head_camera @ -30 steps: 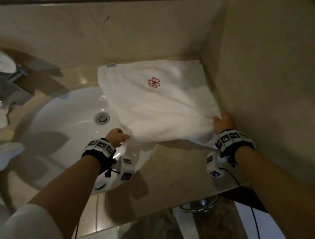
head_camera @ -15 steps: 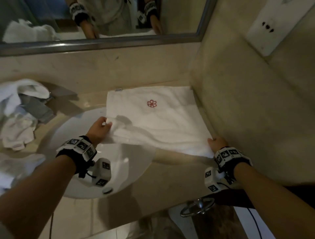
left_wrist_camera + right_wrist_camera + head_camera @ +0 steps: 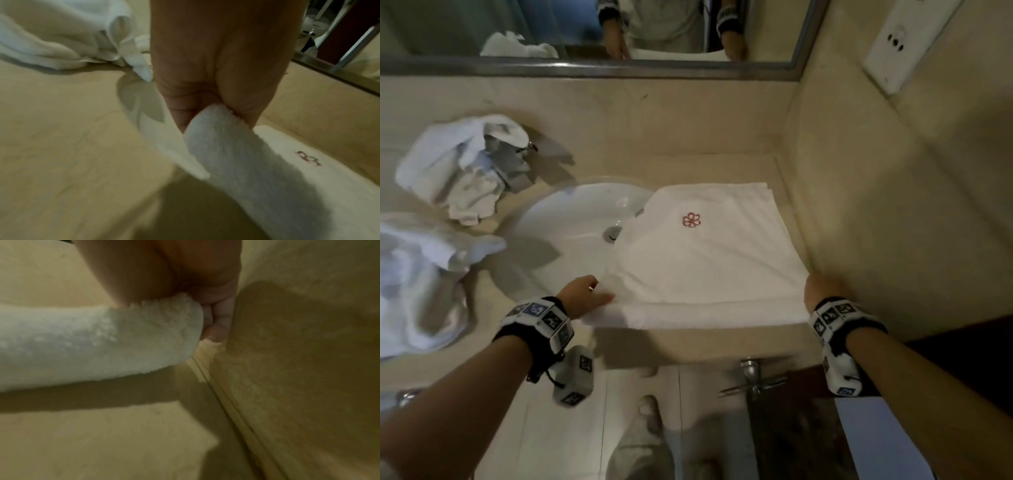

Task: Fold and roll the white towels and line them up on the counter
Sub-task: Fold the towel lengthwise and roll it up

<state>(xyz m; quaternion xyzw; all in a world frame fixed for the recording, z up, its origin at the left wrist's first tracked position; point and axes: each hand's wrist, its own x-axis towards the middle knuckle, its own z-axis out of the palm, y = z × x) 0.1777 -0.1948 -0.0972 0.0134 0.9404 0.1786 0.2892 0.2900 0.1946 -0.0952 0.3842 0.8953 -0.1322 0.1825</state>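
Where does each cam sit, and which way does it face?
Head: on the head, looking down at counter, sink, mirror; both forearms and hands show.
Left wrist: along the left hand, which pinches the towel corner.
Right wrist: along the right hand, which grips the towel's other near corner by the side wall.
Shared: head and left wrist both show the towel's red flower logo.
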